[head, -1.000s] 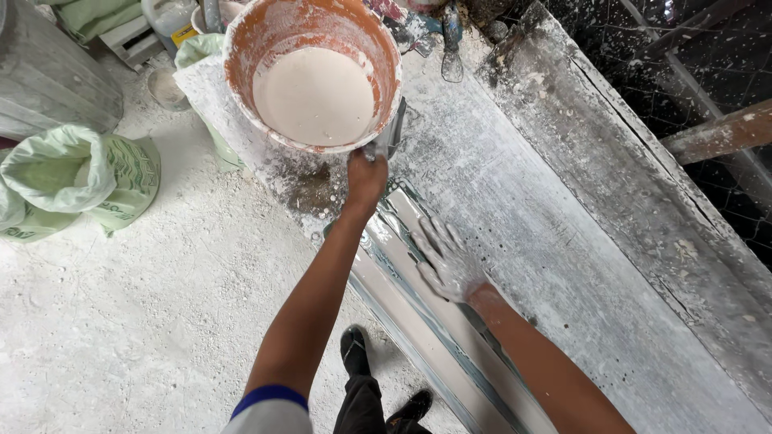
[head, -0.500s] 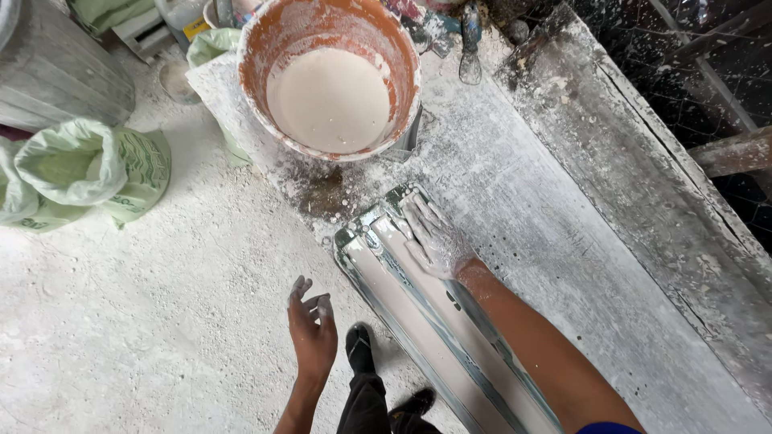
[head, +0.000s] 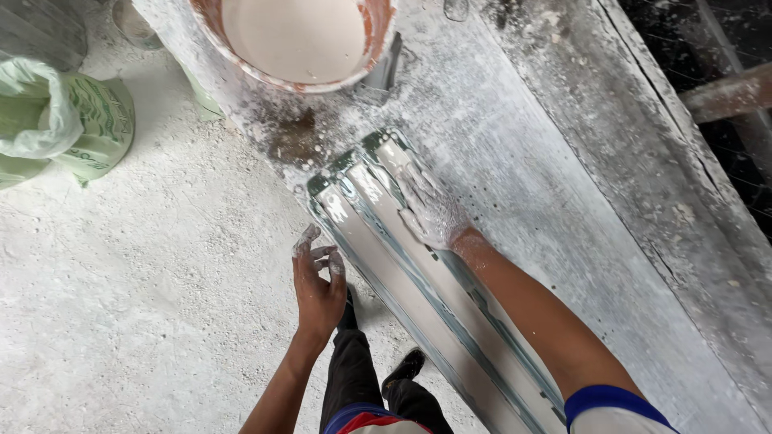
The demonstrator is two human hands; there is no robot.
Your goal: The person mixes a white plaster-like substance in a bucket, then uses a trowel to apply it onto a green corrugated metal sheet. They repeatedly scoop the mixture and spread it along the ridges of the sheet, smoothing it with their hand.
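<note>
The person's right hand (head: 430, 210), coated white with wet plaster, lies flat with fingers spread on a long, grooved, pale metal mould (head: 418, 281) that runs along the dusty, plaster-crusted workbench (head: 563, 161) from ten o'clock toward five. It presses on the mould and grips nothing. The left hand (head: 318, 281) hangs free off the bench edge at about seven o'clock from the mould's top end, fingers loosely open and slightly curled, white at the tips, holding nothing.

At twelve o'clock, just beyond the mould's end, stands a round orange-brown plastic bucket (head: 378, 32) filled with smooth cream-white plaster mix. Far off at ten o'clock, on the white-powdered floor (head: 145, 305), slumps a pale green sack (head: 60, 120) with darker green print on its side, its top folded over. Below the hands, the person's dark trousers and black shoes (head: 406, 366) show.
</note>
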